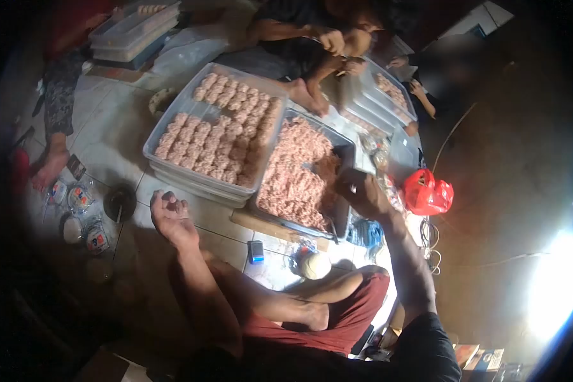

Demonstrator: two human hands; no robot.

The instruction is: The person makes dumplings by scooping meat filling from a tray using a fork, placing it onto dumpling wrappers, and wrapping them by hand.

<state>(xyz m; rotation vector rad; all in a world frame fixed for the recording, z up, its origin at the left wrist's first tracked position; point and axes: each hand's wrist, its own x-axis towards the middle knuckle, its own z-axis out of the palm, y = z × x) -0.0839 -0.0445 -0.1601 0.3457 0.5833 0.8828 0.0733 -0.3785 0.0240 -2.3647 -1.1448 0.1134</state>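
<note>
My left hand [174,221] is raised palm up in front of a clear plastic box [200,175], its fingers loosely curled and nothing visible in it. Rows of pinkish meatballs [204,143] fill most of that box, with a gap near the middle. To its right, a grey tub [345,216] holds a heap of pink minced meat [294,175], hollowed at the right side. My right hand [363,193] is over the tub's right edge, close to the mince. Deep shadow covers its fingers, so whether they hold anything cannot be made out.
A blue-and-black small box [255,252] and a pale round item [315,265] lie before my crossed legs. Co-workers sit opposite, beside more stacked boxes [379,95]. A red plastic bag [428,192] is at the right. Wrapped packets [81,198] and a dark bowl [120,202] stand left.
</note>
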